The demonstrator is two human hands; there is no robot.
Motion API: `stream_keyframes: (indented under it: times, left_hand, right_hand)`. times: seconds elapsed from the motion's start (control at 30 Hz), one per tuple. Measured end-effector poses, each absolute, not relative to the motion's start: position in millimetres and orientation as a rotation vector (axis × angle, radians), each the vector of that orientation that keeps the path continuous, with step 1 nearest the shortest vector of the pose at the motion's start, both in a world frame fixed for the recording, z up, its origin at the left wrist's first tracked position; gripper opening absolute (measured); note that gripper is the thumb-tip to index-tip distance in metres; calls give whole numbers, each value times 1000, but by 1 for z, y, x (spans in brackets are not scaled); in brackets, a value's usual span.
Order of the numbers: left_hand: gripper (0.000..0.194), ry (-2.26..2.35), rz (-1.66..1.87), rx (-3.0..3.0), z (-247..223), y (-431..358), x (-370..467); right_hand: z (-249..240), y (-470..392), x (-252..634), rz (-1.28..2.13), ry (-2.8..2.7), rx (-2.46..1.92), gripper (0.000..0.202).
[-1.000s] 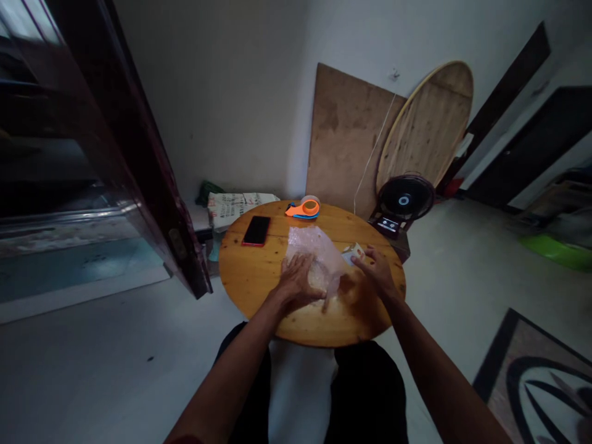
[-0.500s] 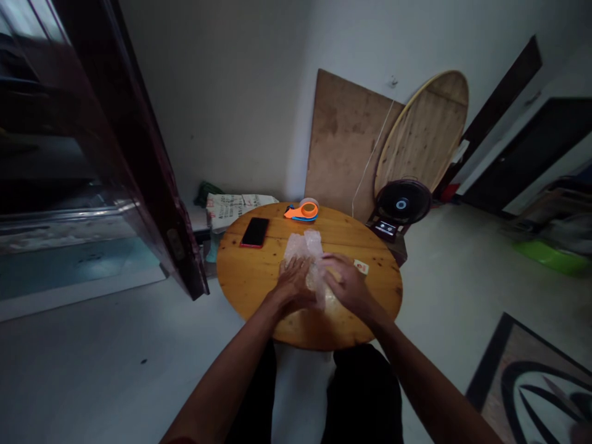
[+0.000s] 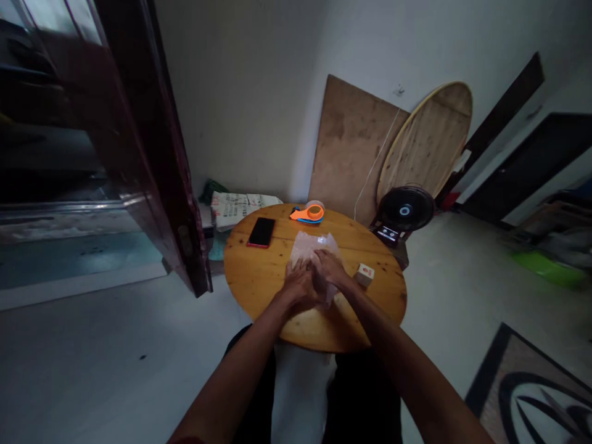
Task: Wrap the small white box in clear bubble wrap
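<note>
On the round wooden table [image 3: 250,277], the person's left hand [image 3: 300,285] and right hand [image 3: 329,266], both partly spread, press bubble wrap [image 3: 303,244] beside a small box [image 3: 365,275].

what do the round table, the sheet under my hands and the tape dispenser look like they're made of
Table: varnished wood, with knots, grain and sheen.
Sheet: probably bubble wrap, thin, translucent, glossy plastic.
Tape dispenser: likely molded plastic, judging by its smooth, even orange.
</note>
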State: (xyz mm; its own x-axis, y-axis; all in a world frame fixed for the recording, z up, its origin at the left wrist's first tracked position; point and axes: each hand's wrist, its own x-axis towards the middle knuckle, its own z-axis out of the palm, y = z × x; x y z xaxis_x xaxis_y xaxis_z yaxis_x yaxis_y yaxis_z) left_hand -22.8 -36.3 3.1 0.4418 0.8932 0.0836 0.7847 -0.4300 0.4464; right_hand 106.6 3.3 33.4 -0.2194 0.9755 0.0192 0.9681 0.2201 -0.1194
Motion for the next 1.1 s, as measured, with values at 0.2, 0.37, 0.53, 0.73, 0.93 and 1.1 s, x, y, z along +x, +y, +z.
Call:
stream_keyframes:
  times: [0.2,0.37,0.53,0.73,0.93,1.1]
  left_hand:
    - [116,1443,393,2371,-11,-31,-24]
    - [114,1439,386,2399,-8,-33,-25]
    - [113,1428,325,2436,-7,-30,-26]
    - [89,1473,262,2517,4,-38,-22]
    - [59,1528,540,2653,27,-71,6]
    - [63,1472,455,2434,17,-109,45]
  right_hand:
    - [18,-18,167,74,-2435,-1808,47]
    - [2,-23,177,43,-2445,-1746,63]
    - [-3,-27,173,5,-2396,-1741,60]
    - [-5,-30,172,-23,-2361,-1681,55]
    - [-9,-30,174,-31,-2323,-1658,54]
    - [-13,-28,181,4,-2370,-1638,54]
